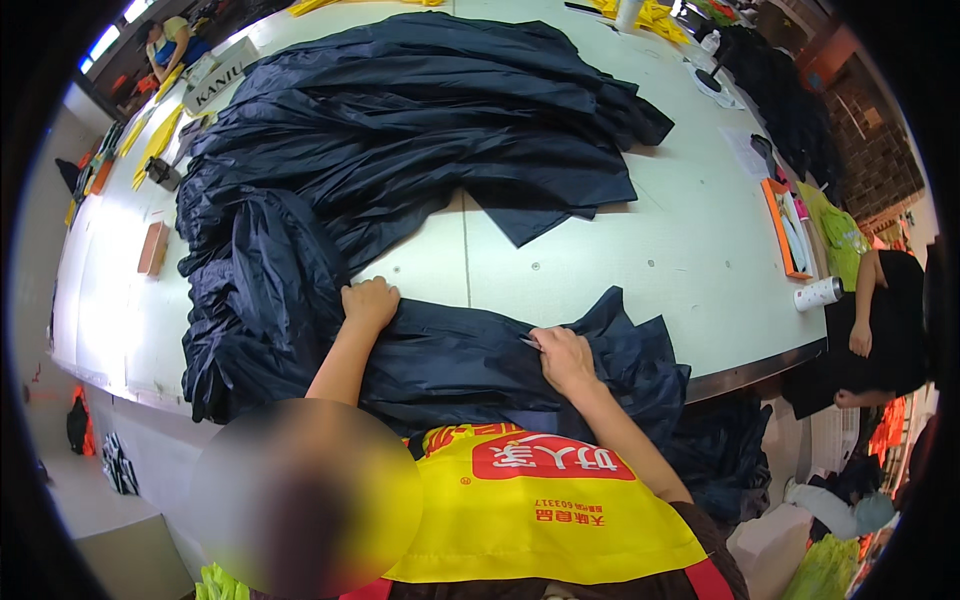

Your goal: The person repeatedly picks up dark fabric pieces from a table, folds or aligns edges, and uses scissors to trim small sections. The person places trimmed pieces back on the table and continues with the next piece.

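Dark navy fabric (430, 120) lay folded across the middle of the white worktable (560, 262), curving down its left half into a strip along its near edge. At the strip's far border the left hand (370, 303) rested with bent fingers; whether it pinched cloth, I could not tell. The right hand (565, 357) was closed on a slim pointed tool (531, 343) above the strip. White tabletop showed between strip and folds, widening toward the table's right edge, beside an orange box (777, 224) and white tumbler (818, 293).
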Demonstrator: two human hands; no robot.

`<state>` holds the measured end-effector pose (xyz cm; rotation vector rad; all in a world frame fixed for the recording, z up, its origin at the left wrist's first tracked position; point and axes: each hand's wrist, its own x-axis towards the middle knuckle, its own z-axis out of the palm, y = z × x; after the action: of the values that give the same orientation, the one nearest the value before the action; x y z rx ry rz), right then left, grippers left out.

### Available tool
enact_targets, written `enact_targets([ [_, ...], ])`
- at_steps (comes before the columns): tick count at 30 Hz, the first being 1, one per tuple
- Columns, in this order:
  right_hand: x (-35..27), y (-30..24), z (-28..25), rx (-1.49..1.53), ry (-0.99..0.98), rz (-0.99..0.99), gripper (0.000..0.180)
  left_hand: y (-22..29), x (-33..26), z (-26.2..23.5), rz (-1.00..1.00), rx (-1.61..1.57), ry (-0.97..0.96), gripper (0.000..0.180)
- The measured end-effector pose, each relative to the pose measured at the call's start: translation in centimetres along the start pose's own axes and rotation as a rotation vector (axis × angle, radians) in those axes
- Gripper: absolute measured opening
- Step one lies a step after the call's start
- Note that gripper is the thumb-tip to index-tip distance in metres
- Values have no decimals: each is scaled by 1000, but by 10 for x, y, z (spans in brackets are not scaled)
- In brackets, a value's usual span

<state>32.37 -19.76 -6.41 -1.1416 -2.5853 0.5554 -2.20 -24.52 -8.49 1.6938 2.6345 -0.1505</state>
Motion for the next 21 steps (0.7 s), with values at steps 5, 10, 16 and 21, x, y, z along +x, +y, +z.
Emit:
enact_targets([
  [5, 2, 16, -3, 66, 181, 79, 21, 36, 53, -35, 185, -382, 350, 21],
  [10, 5, 39, -3, 112, 175, 96, 23, 96, 150, -82, 284, -342, 809, 39],
  [16, 10, 43, 0, 169, 90, 149, 21, 102, 191, -85, 319, -218, 460, 12],
  [21, 27, 69, -14, 1267, 367, 717, 26, 90, 114, -81, 622, -484, 644, 16],
])
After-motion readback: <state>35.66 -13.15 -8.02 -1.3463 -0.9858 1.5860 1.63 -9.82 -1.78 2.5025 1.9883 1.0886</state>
